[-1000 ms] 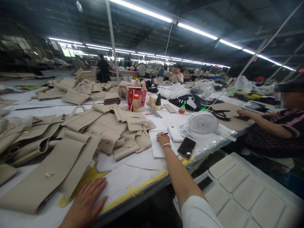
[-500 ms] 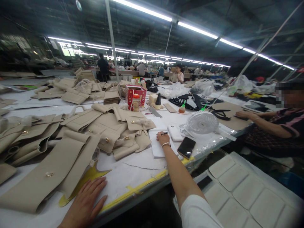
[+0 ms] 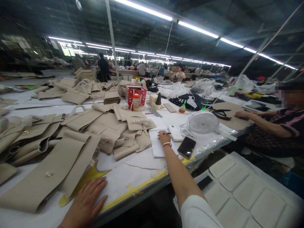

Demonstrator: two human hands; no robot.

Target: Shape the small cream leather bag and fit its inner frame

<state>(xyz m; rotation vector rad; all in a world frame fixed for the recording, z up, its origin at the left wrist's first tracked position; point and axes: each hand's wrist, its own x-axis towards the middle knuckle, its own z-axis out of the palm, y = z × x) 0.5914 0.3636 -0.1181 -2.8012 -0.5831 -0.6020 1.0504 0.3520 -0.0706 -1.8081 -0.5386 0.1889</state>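
Observation:
My right hand [image 3: 163,138] is closed around a dark pen [image 3: 167,133], resting on an open notebook [image 3: 158,151] with white pages. Writing on the page is too small to make out. My left hand [image 3: 89,198] lies flat on the table with its fingers stretched out, next to a yellow piece [image 3: 95,173] that sticks out from under the beige bag parts. A large beige panel with a gold clasp [image 3: 49,174] lies to the left of that hand. Beyond, beige bag pieces [image 3: 106,125] are heaped up to the notebook's left edge.
Right of the notebook lie a black phone [image 3: 186,147], a white power bank-like block [image 3: 175,133] and a white fan [image 3: 202,122]. Behind stand a red box [image 3: 140,92] and a jar [image 3: 136,103]. A co-worker's hands [image 3: 243,115] rest on a brown board at the right.
My right hand has shifted very slightly on the notebook, and the pen has tilted a little to the right. My left hand stays in place.

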